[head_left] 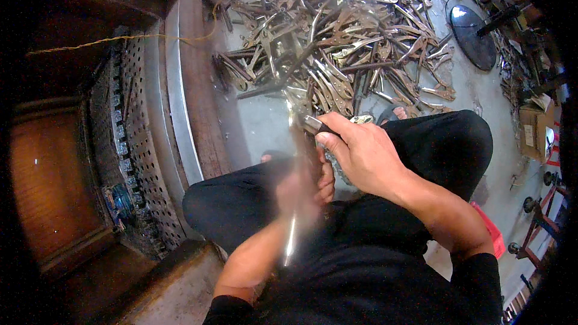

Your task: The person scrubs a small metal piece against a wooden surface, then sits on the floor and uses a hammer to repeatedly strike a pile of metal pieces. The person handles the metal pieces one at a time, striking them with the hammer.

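My right hand is closed round a dark, rod-like piece with a shiny metal end, its thumb pressed along the side. Just below it, my left hand is largely smeared by a hazy streak in the picture. Its fingers curl inward beneath the right hand, but what they grip is lost in the blur. Both hands are above my lap, between my bent knees. Beyond them a big heap of metal locking pliers and plier parts lies on the grey floor, some shiny, some brownish.
On the left stands a perforated metal panel with a thick steel edge; a yellow cord crosses it. Toward the right are a round black base, a cardboard box, a wheeled dark red frame and a red plastic thing.
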A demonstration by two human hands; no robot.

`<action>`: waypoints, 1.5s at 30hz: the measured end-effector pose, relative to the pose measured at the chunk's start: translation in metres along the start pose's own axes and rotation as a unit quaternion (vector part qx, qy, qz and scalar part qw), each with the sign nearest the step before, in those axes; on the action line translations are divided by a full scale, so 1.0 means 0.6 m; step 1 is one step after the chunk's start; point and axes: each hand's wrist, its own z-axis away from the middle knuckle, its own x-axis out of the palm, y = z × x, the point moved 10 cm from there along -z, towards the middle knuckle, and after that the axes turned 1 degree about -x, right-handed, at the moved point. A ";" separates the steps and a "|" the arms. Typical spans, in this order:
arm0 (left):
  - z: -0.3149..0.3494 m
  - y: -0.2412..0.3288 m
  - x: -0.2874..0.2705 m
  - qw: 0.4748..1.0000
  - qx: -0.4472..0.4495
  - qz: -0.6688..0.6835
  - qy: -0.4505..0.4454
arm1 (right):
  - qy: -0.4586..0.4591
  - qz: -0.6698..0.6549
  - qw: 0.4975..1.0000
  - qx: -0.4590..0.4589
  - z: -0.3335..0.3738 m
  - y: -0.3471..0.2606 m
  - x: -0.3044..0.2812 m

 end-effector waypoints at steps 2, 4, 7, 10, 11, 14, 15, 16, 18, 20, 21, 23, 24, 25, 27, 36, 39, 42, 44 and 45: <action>0.001 0.005 0.005 1.000 -0.007 -0.011 0.007 | -0.009 0.011 1.000 0.003 0.002 -0.003 -0.003; 0.003 0.006 0.007 1.000 -0.008 -0.025 0.003 | -0.034 0.028 0.999 0.014 0.001 -0.002 -0.004; 0.002 0.003 0.002 1.000 0.008 -0.007 0.009 | -0.021 -0.016 1.000 0.001 0.004 -0.002 -0.005; 0.000 0.000 0.006 1.000 0.012 0.015 -0.014 | -0.024 -0.057 0.998 0.011 0.008 0.000 -0.004; 0.000 -0.001 0.007 1.000 0.010 0.018 -0.016 | -0.007 -0.058 0.998 0.001 0.009 -0.001 -0.007; 0.002 0.000 0.006 1.000 0.007 0.009 0.004 | 0.032 -0.068 0.997 -0.024 0.010 0.001 -0.006; 0.003 0.001 0.005 1.000 0.009 -0.002 0.012 | 0.038 -0.073 0.996 -0.027 0.011 0.000 -0.004; 0.003 0.004 0.004 0.999 0.014 -0.026 0.015 | 0.046 -0.078 0.995 -0.031 0.010 -0.001 -0.003; 0.001 0.005 -0.001 0.998 0.003 -0.050 0.039 | 0.052 -0.089 0.994 -0.031 0.010 -0.003 -0.003; 0.001 0.007 -0.006 0.997 -0.007 -0.057 0.055 | 0.036 -0.095 0.995 -0.017 0.008 -0.007 0.000; 0.000 0.008 -0.006 0.997 -0.001 -0.063 0.048 | 0.017 -0.095 0.995 -0.002 0.007 -0.011 -0.002; -0.001 0.008 -0.002 0.997 0.034 -0.068 -0.004 | 0.003 -0.076 0.997 -0.003 0.001 -0.016 -0.002; 0.000 0.008 -0.004 0.997 0.043 -0.062 -0.020 | 0.008 -0.057 0.998 -0.017 -0.002 -0.018 -0.004; -0.001 0.003 -0.009 0.998 0.033 -0.039 -0.021 | 0.015 -0.037 0.999 -0.030 -0.002 -0.021 -0.007; 0.001 -0.001 -0.013 0.999 0.025 -0.029 -0.017 | 0.011 -0.039 0.999 -0.015 -0.002 -0.018 -0.005; 0.005 0.001 0.005 0.998 0.060 -0.029 -0.019 | 0.061 -0.067 0.996 -0.018 0.009 -0.012 -0.001; 0.004 0.011 0.024 0.997 0.067 -0.027 0.018 | 0.073 -0.162 0.984 0.019 0.004 0.004 0.027; -0.005 0.014 0.016 0.997 0.046 0.004 0.066 | 0.043 -0.224 0.973 0.030 -0.010 0.010 0.037; -0.008 0.013 0.001 0.997 0.035 0.003 0.064 | 0.027 -0.209 0.977 0.014 -0.012 0.002 0.032; -0.007 0.011 -0.001 0.997 0.030 0.003 0.067 | 0.026 -0.183 0.983 0.002 -0.009 -0.006 0.024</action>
